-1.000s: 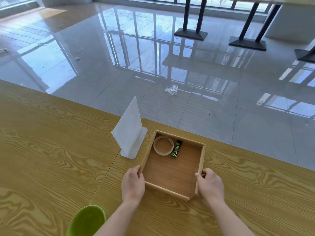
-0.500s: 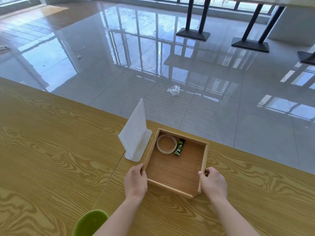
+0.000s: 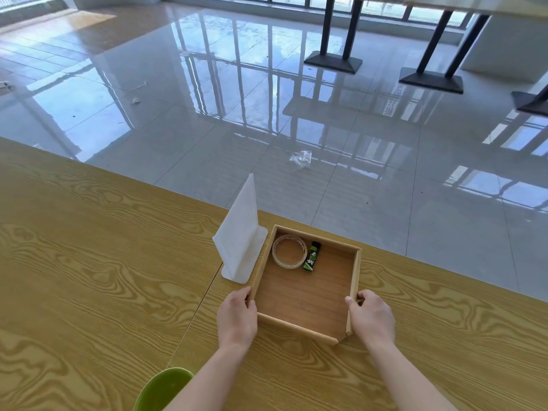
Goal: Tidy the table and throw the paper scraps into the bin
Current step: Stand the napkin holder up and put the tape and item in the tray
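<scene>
Holding the wooden tray (image 3: 354, 272) at its near corners: your left hand (image 3: 237, 317) and right hand (image 3: 370, 317) each keep a closed grip on a side wall. A green bin (image 3: 161, 390) shows at the bench (image 3: 89, 262) near edge. Inside the tray's far-left corner lie a tape roll (image 3: 289, 252) and green lighter (image 3: 311, 257). A white sign stand (image 3: 241, 232) stands just left. Beyond, a clear wrapper (image 3: 301, 158) lies on the floor (image 3: 207, 129).

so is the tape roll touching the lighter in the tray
Apart. The head view shows a thin strip of tray floor between the tape roll and the green lighter in the wooden tray.
</scene>
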